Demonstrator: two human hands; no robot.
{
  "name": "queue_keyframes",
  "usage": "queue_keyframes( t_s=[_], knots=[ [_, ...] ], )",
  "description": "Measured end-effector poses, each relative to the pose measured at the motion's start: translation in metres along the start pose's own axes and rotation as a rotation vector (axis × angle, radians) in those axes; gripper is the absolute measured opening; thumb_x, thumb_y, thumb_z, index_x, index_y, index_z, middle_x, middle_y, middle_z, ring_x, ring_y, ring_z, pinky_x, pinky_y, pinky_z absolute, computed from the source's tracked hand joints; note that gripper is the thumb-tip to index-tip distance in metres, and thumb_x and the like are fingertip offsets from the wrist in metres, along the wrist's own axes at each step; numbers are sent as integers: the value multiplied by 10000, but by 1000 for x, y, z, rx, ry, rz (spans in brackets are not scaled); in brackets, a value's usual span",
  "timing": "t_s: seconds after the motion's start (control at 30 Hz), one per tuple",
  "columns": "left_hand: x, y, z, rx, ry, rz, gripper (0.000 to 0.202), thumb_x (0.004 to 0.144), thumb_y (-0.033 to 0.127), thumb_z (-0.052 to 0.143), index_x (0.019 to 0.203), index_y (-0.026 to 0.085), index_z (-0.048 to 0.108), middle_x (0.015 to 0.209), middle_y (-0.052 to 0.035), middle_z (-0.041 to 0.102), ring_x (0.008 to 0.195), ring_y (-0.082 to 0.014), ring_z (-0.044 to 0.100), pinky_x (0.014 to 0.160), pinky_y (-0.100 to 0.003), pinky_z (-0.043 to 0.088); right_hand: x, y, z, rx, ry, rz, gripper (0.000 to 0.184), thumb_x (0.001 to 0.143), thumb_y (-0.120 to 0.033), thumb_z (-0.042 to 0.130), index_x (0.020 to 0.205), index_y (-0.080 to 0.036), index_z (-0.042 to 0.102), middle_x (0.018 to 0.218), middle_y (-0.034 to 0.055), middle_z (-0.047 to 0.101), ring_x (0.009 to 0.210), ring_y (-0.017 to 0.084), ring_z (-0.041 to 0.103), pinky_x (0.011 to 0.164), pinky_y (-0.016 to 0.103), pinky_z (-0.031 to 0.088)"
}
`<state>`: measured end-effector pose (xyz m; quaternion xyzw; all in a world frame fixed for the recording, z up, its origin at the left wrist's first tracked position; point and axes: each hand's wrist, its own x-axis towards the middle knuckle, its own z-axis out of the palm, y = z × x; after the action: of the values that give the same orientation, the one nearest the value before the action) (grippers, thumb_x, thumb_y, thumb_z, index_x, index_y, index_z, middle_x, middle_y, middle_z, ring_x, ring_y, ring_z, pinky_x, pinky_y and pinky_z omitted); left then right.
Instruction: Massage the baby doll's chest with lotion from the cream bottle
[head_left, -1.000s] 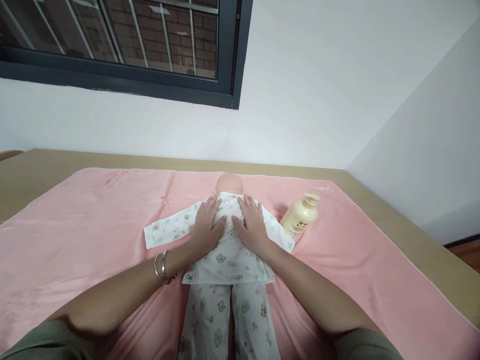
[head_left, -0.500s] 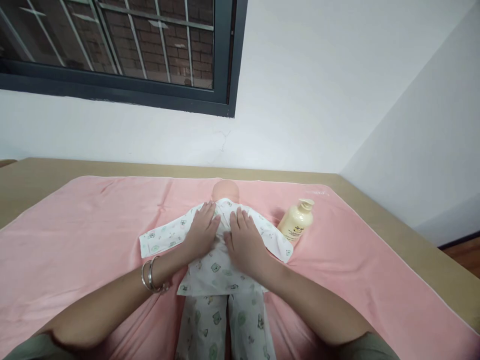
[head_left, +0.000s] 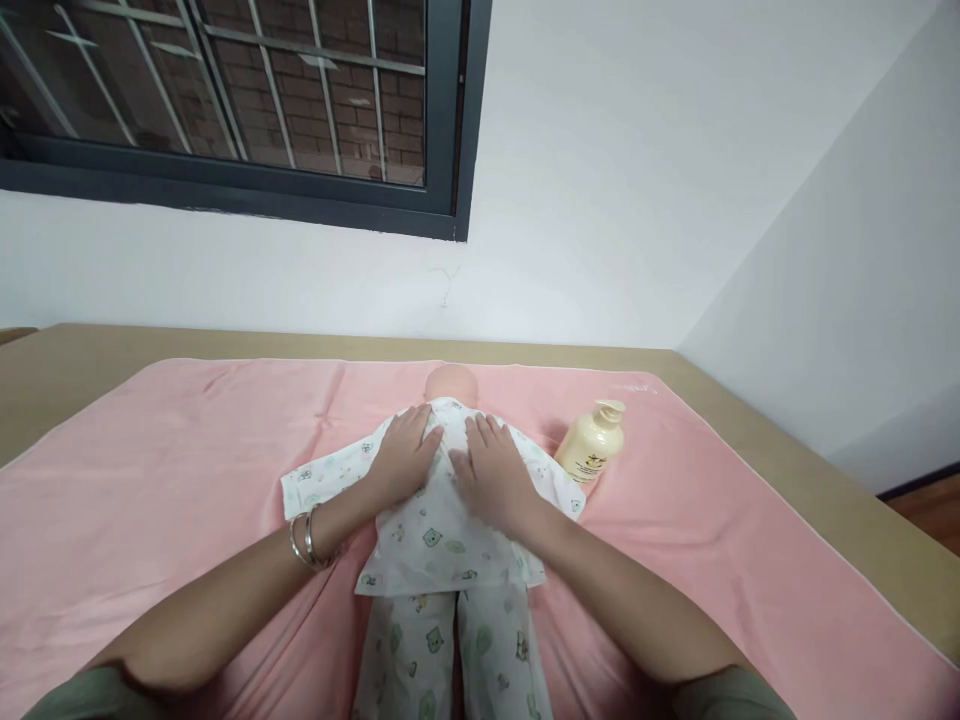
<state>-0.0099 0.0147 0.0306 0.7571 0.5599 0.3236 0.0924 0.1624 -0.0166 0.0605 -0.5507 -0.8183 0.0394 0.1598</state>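
Note:
A baby doll (head_left: 451, 382) lies on a pink towel (head_left: 165, 470), dressed in a white printed shirt (head_left: 442, 530) and matching trousers (head_left: 420, 650). My left hand (head_left: 403, 455) rests flat on the doll's upper back, fingers stretched out. Beside it my right hand (head_left: 491, 470) lies flat on the shirt too, fingers spread. Two bangles (head_left: 306, 540) circle my left wrist. Neither hand holds anything.
A cream pump bottle (head_left: 592, 445) lies on the towel just right of the doll. The towel covers a tan table (head_left: 810, 470) that meets a white wall at the back. A dark-framed window (head_left: 300, 110) is above left.
Both hands have slid slightly on the doll's back and drawn closer together. The view has tilted a little.

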Motion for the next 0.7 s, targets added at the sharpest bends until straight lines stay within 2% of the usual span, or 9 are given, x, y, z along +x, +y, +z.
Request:
queue_keyframes(
  t_s=[0.1,0.2,0.3,0.4,0.53,0.6,0.7],
  knots=[
    [7,-2,-4,12,-30,-3,523,967,418,284,1326,106,503,1326,-175,588,1249,-290,531,1066,-482,413,-10,-8,0,-13,28,-26,599,1010,-426,322,1476,-52,363,1526,207,376,1436,333,293,1171,499,211],
    [-18,13,1,113,56,80,534,960,407,306,1344,77,477,1363,-217,542,1308,-335,465,1085,-526,373,8,6,-3,14,-11,18,572,1026,-433,274,1464,-82,385,1519,185,397,1422,320,322,1159,530,215],
    [-39,26,6,186,84,105,561,951,442,364,1392,102,434,1473,-211,439,1395,-368,356,1134,-585,279,23,18,-5,29,-44,38,561,1038,-425,230,1462,-91,382,1525,175,393,1420,309,325,1151,575,197],
    [-28,21,1,164,4,74,474,980,409,284,1323,158,494,1436,-188,491,1387,-345,382,1125,-632,251,7,4,-5,-23,-9,4,565,1025,-393,281,1458,-44,378,1514,214,391,1419,327,323,1159,549,209],
    [2,2,-9,118,-78,3,458,1003,373,169,1246,201,518,1279,-137,620,1231,-279,546,1077,-596,350,-21,-17,-5,-86,27,-56,550,999,-336,336,1448,-25,399,1501,235,399,1414,344,331,1162,487,244],
    [0,3,-7,162,-44,8,459,998,375,202,1277,165,499,1298,-155,606,1238,-290,538,1076,-582,359,-14,-11,-6,-72,16,-41,535,1012,-329,303,1436,-23,416,1489,227,421,1408,332,346,1158,472,254],
    [-24,17,-1,269,61,110,484,974,383,300,1324,102,481,1374,-209,540,1319,-339,457,1101,-585,323,16,13,-6,-14,-12,3,533,1032,-354,267,1432,-34,413,1485,200,441,1402,314,356,1155,498,245]
  ],
)
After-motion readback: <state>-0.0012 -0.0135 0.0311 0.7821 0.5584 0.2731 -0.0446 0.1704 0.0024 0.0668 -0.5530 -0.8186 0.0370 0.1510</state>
